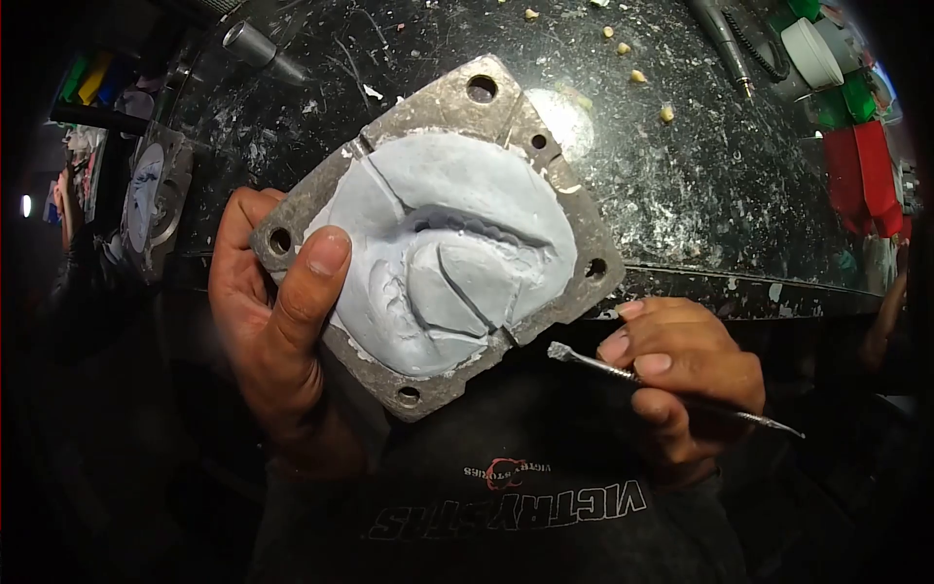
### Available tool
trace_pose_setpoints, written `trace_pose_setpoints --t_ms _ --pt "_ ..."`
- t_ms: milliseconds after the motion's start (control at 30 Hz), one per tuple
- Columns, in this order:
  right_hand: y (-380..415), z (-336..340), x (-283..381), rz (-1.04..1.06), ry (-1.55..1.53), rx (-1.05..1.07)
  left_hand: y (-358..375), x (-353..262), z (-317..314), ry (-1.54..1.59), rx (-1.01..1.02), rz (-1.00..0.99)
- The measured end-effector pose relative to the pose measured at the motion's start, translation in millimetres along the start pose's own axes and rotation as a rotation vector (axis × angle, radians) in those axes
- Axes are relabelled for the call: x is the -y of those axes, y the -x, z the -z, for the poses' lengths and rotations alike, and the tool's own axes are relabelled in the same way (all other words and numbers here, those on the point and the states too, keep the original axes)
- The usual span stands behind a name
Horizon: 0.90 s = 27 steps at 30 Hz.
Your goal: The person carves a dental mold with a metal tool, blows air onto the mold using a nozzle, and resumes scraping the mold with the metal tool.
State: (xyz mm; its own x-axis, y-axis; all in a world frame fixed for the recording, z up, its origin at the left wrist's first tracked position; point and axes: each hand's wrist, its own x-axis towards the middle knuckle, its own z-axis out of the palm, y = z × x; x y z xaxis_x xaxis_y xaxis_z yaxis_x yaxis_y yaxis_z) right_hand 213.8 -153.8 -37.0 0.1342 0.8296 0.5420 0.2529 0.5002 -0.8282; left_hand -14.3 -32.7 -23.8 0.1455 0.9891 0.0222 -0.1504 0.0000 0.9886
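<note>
My left hand grips the left corner of a square metal dental flask half, thumb on top and fingers behind. Pale grey plaster fills the flask, with a curved row of tooth-shaped hollows and several grooves cut into it. The flask is held up, tilted, in front of my chest. To its lower right, my right hand pinches a thin metal dental carver between thumb and fingers. Grey material clings to the carver's left tip, which is just clear of the flask's edge. Its other, hooked end points right.
A scratched black workbench lies beyond the flask. Another plaster-filled flask half is at the left edge. A metal cylinder, several yellowish crumbs, a pen-like handpiece, a white tub and a red bin are around.
</note>
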Motion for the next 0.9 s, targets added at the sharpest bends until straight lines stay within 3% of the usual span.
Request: trace_pose_setpoints --t_ms 133,300,467,533,667,900 --pt "1 -6 1 -0.114 -0.121 -0.198 0 5 8 -0.038 0.048 -0.058" --pt "-6 1 -3 -0.101 -0.028 -0.046 -2 4 13 -0.067 0.105 -0.085" --pt "-15 0 4 -0.158 -0.064 -0.046 -3 5 12 -0.071 0.103 -0.102" --pt "-20 5 3 -0.044 0.112 0.096 -3 6 12 -0.070 0.102 -0.108" --pt "-24 7 4 0.091 0.350 0.156 -4 7 13 -0.082 0.119 -0.130" --pt "-37 -6 2 0.118 0.374 0.205 -5 5 10 -0.063 0.092 -0.101"
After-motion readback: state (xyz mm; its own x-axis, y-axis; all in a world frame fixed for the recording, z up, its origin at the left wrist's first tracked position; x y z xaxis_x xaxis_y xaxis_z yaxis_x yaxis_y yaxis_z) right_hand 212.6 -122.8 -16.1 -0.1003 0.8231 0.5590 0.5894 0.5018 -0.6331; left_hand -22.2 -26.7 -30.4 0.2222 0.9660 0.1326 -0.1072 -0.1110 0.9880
